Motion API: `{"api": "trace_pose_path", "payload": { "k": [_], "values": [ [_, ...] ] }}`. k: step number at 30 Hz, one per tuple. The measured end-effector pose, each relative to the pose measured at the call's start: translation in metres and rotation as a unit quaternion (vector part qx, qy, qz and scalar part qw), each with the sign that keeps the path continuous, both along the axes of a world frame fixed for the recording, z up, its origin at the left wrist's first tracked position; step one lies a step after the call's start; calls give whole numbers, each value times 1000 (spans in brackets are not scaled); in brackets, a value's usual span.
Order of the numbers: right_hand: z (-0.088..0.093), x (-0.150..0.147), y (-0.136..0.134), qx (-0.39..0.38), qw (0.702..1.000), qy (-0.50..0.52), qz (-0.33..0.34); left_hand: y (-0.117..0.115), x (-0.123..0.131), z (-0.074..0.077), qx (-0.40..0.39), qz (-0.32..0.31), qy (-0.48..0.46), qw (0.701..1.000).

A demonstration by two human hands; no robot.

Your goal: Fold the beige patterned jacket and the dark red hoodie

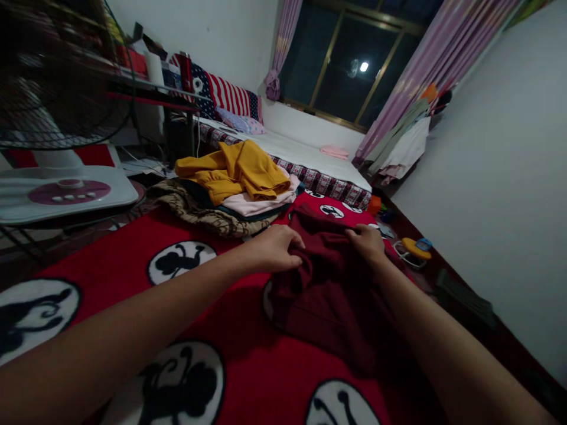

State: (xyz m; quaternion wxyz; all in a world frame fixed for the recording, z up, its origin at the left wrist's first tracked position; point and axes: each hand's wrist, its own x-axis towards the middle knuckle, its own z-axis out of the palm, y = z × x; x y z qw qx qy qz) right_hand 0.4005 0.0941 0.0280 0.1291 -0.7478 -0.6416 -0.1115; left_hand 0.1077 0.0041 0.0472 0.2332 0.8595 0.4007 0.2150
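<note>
A dark maroon garment (328, 301) lies rumpled over the red blanket (248, 330) in front of me; its exact kind I cannot make out. My left hand (281, 248) pinches a fold at its left side, fingers closed. On the far right part of the cloth, my right hand (367, 241) grips the fabric between thumb and fingers. Beyond my left hand sits a pile of clothes, with a mustard-yellow garment (241, 168) on top, a pale pink one (252, 203) below, and a brown patterned one (199, 212) at the bottom.
At the left stands an electric fan (66, 183). Behind it is a table (150, 85) with a red flask (186, 71). A bed (301, 141) with pillows lies under the window. To the right are a yellow stool (415, 249), hanging clothes (405, 147) and a white wall.
</note>
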Motion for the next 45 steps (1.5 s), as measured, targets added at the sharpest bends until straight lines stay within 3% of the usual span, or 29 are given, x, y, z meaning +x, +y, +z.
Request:
{"api": "trace_pose_path", "payload": {
  "k": [3, 5, 6, 7, 9, 11, 12, 16, 19, 25, 31, 36, 41, 45],
  "values": [
    [10, 22, -4, 8, 998, -16, -53, 1, 19, 22, -70, -107, 15, 992],
    [8, 31, -9, -61, 994, -35, -79, 3, 37, 24, -156, -186, 71, 967],
    [5, 33, -12, -111, 989, -47, -87, 6, 46, 21, -175, -196, 93, 960],
    [2, 33, -14, -158, 981, -61, -91, 10, 56, 14, -165, -175, 103, 965],
    [-3, 30, -15, -212, 969, -88, -87, 20, 75, -6, -58, -61, 83, 993],
    [-6, 23, -11, -198, 972, -105, -68, 32, 89, -33, 69, 57, 53, 995],
    [-6, 18, -7, -174, 978, -104, -52, 38, 95, -48, 103, 85, 47, 990],
    [-8, -8, 20, -54, 996, -47, 53, 50, 105, -98, 120, 89, 62, 987],
    [-19, -31, 48, -1, 992, 1, 125, 50, 106, -111, 126, 79, 68, 987],
    [-38, -62, 109, 41, 978, 165, 118, 49, 105, -110, 138, 81, 61, 985],
    [-31, -63, 154, 48, 961, 230, 148, 47, 106, -106, 99, 103, 38, 989],
    [-42, -67, 168, 102, 944, 261, 176, 44, 108, -99, 70, 150, 26, 986],
    [-71, -77, 172, 65, 950, 248, 179, 44, 110, -95, 29, 163, 54, 985],
    [-71, -86, 175, 26, 961, 210, 178, 47, 110, -95, 28, 166, 71, 983]
  ]
}}
